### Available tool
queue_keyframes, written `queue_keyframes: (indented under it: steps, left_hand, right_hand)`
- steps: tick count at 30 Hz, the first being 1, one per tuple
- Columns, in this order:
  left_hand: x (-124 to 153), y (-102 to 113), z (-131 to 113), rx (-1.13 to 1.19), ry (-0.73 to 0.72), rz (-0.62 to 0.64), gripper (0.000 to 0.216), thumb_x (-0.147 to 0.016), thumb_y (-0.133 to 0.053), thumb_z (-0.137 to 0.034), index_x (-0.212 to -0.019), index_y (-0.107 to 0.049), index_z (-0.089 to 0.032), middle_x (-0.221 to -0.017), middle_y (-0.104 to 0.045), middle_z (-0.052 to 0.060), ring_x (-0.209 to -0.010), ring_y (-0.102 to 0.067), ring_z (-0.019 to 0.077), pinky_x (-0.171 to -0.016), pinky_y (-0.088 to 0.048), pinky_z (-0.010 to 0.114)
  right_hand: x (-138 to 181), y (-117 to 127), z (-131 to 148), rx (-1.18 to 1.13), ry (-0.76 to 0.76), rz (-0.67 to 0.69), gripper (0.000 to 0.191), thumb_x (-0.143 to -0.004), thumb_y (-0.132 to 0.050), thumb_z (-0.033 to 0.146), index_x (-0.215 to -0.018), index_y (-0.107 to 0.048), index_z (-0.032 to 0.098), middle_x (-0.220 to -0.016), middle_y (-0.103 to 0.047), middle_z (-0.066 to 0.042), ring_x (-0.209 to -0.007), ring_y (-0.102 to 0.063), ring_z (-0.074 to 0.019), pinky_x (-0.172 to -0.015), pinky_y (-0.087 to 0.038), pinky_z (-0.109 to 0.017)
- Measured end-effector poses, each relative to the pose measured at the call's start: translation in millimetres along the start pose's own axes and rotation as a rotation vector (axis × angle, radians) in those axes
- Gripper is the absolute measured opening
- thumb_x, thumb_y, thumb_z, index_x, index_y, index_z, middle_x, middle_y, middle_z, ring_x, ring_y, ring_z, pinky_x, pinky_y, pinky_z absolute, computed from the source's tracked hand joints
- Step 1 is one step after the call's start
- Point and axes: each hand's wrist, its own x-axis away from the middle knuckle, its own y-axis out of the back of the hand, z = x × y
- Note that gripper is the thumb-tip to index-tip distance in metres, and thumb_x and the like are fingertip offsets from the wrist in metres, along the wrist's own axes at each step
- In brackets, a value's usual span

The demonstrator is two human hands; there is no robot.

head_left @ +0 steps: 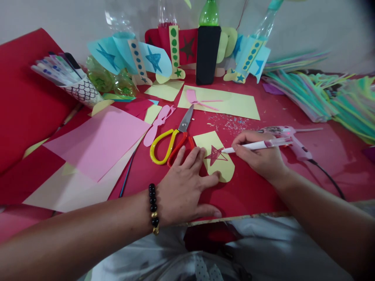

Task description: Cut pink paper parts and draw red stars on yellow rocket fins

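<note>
A pale yellow card piece point(227, 168) with one rounded end lies near the front edge of a red tabletop point(249, 199). On it is a hand-drawn dark red star point(215, 155), partly coloured in. The left hand point(187, 187) is spread flat, palm down, gripping nothing, with fingertips pressing the card; other fingers lie against or beside the handles of scissors point(185, 124). The right hand point(260, 156) is closed around a white pen point(249, 146), its tip on the star. Just beyond it lies a pink glue gun point(297, 146).
</note>
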Motion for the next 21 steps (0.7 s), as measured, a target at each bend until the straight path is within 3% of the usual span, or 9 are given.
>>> queue_keyframes:
  steps: [15, 21]
  left_hand:
    - [0.2, -0.7, 1.0, 0.007, -0.002, -0.002, 0.077, -0.077, -0.039, -0.084, -0.135, -0.052, -0.034, -0.155, -0.027, 0.018, -0.144, -0.017, 0.0410, -0.112, -0.012, 0.065]
    - [0.9, -0.8, 1.0, -0.006, -0.006, 0.010, 0.079, -0.077, -0.040, -0.083, -0.137, -0.050, -0.033, -0.155, -0.027, 0.018, -0.145, -0.016, 0.0415, -0.112, -0.012, 0.065]
  right_hand:
    - [2.1, 1.4, 2.4, -0.016, 0.032, 0.054, 0.013, -0.079, -0.060, 0.017, -0.067, -0.059, 0.021, -0.057, -0.058, 0.002, -0.050, -0.049, -0.0120, -0.048, -0.037, -0.027]
    - [3.0, 3.5, 2.3, -0.012, 0.048, 0.071, 0.016, -0.076, -0.059, 0.013, -0.062, -0.057, 0.020, -0.050, -0.051, 0.003, -0.044, -0.043, -0.0101, -0.044, -0.032, -0.026]
